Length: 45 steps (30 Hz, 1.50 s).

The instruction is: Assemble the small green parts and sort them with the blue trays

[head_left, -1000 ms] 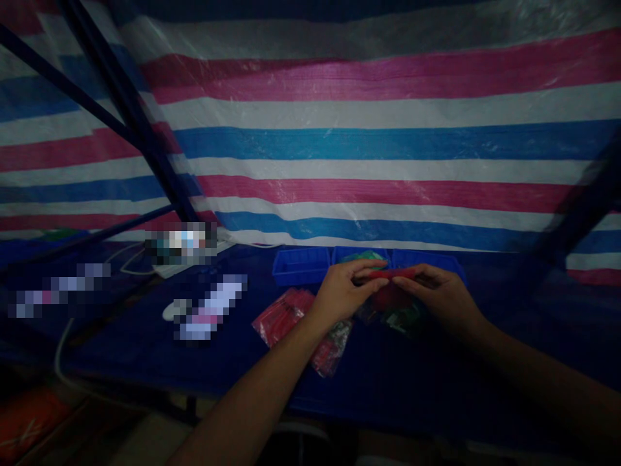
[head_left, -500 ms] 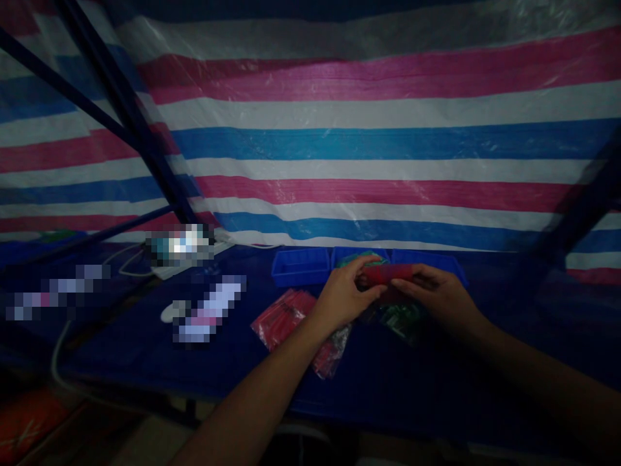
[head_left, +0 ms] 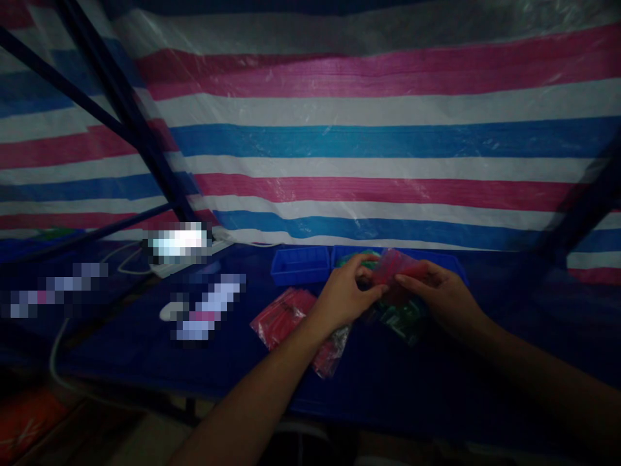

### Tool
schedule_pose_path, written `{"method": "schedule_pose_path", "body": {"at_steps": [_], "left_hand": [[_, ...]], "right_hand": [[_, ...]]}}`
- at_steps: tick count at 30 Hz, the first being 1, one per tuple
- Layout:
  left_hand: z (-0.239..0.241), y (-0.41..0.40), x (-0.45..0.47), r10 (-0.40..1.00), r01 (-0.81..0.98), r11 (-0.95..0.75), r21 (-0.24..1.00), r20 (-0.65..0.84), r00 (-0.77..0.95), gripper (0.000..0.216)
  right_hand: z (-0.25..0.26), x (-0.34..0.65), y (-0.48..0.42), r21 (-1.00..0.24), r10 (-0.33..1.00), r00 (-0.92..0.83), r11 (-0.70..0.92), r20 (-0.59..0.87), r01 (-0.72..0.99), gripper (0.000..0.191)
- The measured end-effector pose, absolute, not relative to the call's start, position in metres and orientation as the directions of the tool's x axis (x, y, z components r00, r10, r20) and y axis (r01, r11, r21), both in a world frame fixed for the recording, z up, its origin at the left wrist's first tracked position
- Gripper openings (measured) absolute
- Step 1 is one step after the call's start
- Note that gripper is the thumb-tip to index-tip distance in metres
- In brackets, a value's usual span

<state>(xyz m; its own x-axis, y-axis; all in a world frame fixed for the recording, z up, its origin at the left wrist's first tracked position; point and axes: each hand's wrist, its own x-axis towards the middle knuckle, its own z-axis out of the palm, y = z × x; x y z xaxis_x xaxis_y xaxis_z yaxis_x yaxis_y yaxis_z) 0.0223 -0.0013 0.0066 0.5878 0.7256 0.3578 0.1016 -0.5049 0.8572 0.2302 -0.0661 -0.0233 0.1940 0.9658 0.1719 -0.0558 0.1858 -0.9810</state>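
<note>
Between both hands is a thin red plastic bag (head_left: 398, 266), held just in front of the blue bins. My left hand (head_left: 353, 285) pinches its left side with thumb and fingers. On its right side, my right hand (head_left: 436, 285) grips the edge with thumb and fingertips. Below the hands lies a green packet (head_left: 402, 320) in clear plastic, partly covered. A stack of red plastic packets (head_left: 281, 317) rests on the table by my left forearm, which hides part of it.
Blue bins (head_left: 301, 266) stand in a row at the table's back edge; green packets (head_left: 356, 258) show in the middle one. At left are a white round object (head_left: 173, 311), a blurred packet (head_left: 211, 307) and a power strip (head_left: 191, 257) with cables. Striped sheeting (head_left: 339, 142) hangs behind.
The red bag was a narrow roll or fold between my hands; now it stands more spread out and raised, its upper edge higher. My hands have barely shifted.
</note>
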Motion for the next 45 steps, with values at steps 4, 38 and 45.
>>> {"method": "schedule_pose_path", "body": {"at_steps": [4,38,45], "left_hand": [[0.011,0.012,0.017,0.785,-0.133,-0.393,0.91,0.408,0.466,0.042],[0.024,0.092,-0.089,0.791,0.832,-0.457,0.313,0.57,0.22,0.043],[0.024,0.092,-0.087,0.845,0.742,-0.473,0.475,0.484,0.228,0.045]], "right_hand": [[-0.021,0.23,-0.067,-0.969,0.966,0.17,0.214,0.193,-0.12,0.025],[-0.026,0.232,-0.07,-0.978,0.978,0.0,0.206,0.207,0.038,0.029],[-0.021,0.23,-0.072,-0.978,0.978,-0.009,0.206,0.206,0.041,0.031]]}}
